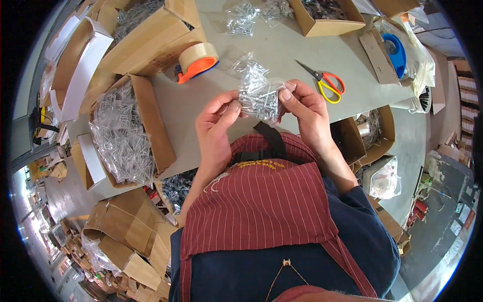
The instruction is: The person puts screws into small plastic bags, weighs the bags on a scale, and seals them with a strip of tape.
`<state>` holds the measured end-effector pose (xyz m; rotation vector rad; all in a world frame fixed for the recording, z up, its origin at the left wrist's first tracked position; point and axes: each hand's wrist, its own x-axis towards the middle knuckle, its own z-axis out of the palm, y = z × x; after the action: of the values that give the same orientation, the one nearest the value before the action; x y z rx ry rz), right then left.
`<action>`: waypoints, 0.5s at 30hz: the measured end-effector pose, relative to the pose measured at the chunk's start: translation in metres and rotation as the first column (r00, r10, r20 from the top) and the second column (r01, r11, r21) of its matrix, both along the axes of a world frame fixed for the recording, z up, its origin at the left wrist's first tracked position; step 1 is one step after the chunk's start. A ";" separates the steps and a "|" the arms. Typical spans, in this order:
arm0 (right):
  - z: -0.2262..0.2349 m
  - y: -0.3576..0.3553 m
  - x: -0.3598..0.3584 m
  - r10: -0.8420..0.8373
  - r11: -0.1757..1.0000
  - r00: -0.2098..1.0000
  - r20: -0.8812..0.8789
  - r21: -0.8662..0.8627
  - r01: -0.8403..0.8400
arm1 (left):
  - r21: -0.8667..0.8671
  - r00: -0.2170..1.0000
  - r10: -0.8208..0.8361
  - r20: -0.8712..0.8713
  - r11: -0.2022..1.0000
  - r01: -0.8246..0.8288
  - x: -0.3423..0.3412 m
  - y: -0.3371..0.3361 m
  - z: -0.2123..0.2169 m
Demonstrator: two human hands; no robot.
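Between my two hands is a clear plastic bag of screws [260, 104], held just above the near edge of the table. My left hand [217, 116] pinches its left side between thumb and fingers. On the opposite side, my right hand [304, 103] grips the plastic the same way. Silvery screws fill the lower part of the bag. Just beyond it, another clear bag of screws [253, 71] seems to lie on the table, partly overlapped by the held one. Scissors [327, 86] with red and yellow handles rest to the right of my right hand.
A tape dispenser [198, 61] with an orange hub stands left of the far bag. Left of my hands, a cardboard box [160, 131] holds many bagged screws. More screw bags [241, 20] lie at the back beside an open box [329, 27]. A blue tape dispenser [395, 55] sits far right.
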<state>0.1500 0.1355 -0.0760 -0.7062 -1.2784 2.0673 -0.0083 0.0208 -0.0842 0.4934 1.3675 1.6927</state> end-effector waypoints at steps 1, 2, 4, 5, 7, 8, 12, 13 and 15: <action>0.000 0.000 0.000 0.004 1.000 1.000 0.016 -0.004 -0.003 | -0.003 1.000 -0.017 -0.011 1.000 0.017 -0.001 -0.001 -0.001; 0.000 0.001 -0.001 0.004 1.000 1.000 0.018 -0.004 -0.004 | -0.003 1.000 -0.017 -0.010 1.000 0.017 -0.002 -0.001 -0.002; 0.000 0.001 -0.002 0.014 1.000 1.000 0.012 -0.019 -0.014 | 0.021 0.999 -0.031 -0.032 0.999 0.031 -0.003 -0.002 -0.006; -0.001 0.002 -0.003 0.016 1.000 1.000 0.013 -0.020 -0.015 | 0.020 0.999 -0.029 -0.030 0.999 0.030 -0.003 -0.002 -0.007; -0.004 0.004 -0.004 0.030 0.999 0.998 0.050 -0.037 -0.028 | 0.020 0.999 -0.032 -0.025 0.999 0.033 -0.004 -0.003 -0.008; -0.005 0.004 -0.005 0.033 0.999 0.998 0.051 -0.039 -0.031 | 0.018 0.999 -0.030 -0.024 0.999 0.030 -0.004 -0.003 -0.008; -0.010 0.007 -0.007 0.045 0.991 0.997 0.067 -0.128 -0.036 | -0.011 1.000 -0.004 0.004 1.000 0.004 -0.004 -0.002 -0.008; -0.011 0.007 -0.008 0.045 0.989 0.997 0.069 -0.145 -0.034 | -0.006 1.000 -0.007 0.007 1.000 0.007 -0.005 -0.002 -0.008; -0.013 0.008 -0.008 0.052 0.989 0.995 0.087 -0.141 -0.040 | -0.004 1.000 -0.002 0.016 1.000 0.002 -0.006 -0.002 -0.009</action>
<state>0.1418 0.1439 -0.0893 -0.8479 -1.2182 2.2009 -0.0140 0.0188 -0.0933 0.4778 1.3582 1.6888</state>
